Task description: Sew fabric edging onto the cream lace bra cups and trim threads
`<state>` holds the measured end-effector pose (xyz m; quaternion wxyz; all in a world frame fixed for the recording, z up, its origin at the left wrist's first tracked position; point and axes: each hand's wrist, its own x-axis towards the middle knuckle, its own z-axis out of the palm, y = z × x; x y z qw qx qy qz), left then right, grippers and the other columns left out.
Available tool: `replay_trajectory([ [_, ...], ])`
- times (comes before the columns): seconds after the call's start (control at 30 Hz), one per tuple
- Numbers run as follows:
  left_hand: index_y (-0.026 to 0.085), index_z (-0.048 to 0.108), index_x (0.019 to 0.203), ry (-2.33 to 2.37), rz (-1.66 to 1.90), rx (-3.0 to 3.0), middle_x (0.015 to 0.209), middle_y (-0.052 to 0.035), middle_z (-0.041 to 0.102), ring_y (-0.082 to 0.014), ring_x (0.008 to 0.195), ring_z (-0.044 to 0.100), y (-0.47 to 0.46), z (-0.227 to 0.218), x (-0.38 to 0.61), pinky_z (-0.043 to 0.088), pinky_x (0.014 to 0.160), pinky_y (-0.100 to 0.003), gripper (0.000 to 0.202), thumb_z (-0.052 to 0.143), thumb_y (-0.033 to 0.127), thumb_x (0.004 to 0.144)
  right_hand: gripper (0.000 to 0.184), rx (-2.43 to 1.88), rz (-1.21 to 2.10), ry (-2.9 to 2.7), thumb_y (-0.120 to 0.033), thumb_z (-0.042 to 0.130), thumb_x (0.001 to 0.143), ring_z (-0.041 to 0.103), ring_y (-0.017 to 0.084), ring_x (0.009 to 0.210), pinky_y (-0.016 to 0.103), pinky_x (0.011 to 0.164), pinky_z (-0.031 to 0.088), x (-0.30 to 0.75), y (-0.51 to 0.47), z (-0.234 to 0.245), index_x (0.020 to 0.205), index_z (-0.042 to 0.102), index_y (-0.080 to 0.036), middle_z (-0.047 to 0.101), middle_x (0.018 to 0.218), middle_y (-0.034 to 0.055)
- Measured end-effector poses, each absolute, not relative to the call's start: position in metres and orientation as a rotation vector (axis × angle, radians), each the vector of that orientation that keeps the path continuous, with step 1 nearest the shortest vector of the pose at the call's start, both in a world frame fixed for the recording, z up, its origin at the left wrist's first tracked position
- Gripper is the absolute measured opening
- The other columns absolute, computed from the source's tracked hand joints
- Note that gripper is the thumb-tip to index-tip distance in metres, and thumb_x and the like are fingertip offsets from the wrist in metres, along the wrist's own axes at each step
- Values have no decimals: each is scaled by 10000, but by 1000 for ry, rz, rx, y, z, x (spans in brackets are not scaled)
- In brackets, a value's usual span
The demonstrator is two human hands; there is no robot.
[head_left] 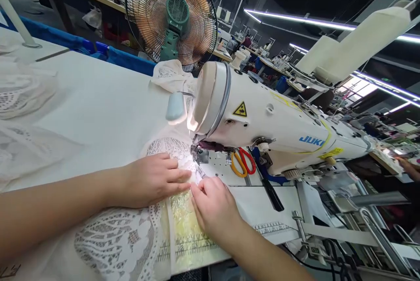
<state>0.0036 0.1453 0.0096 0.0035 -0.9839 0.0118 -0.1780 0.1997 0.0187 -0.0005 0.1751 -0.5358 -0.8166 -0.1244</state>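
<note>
White lace fabric [118, 237] runs from the front edge of the table up under the needle area of a JUKI sewing machine [256, 110]. My left hand [151, 180] lies flat on the lace, fingers stretched toward the presser foot [196, 152]. Just in front of the foot, my right hand [215, 206] pinches the fabric's edge between thumb and fingers. A narrow white strip [171, 233] trails down beside the lace, over a yellowish taped patch [185, 220] with ruler markings. The fingertips of both hands are nearly touching.
Scissors with red and orange handles [243, 163] and a black-handled tool [273, 194] lie right of the needle. More lace pieces [22, 93] are at the left. A large fan [170, 14] stands behind the table. A metal rack [367, 228] is at lower right.
</note>
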Motion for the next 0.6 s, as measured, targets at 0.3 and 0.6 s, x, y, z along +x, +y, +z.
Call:
replay_trajectory([
  [0.3,377,614,1216,96,-673,-3173,1240,-19,693,-206,797,613,175,6,6,396,711,-361,430,446,132,904,351,-1715,-312,-2479,-214,530,886,585,208,619,327,526,407,192,34,9,1176,682,-87,657,693,82],
  [0.6,383,633,1207,63,-595,-3149,1193,-12,711,-225,867,605,200,0,8,396,787,-384,424,364,161,965,509,-2175,91,-2662,-246,513,921,661,243,605,321,433,411,173,54,42,1382,519,-29,712,680,116],
])
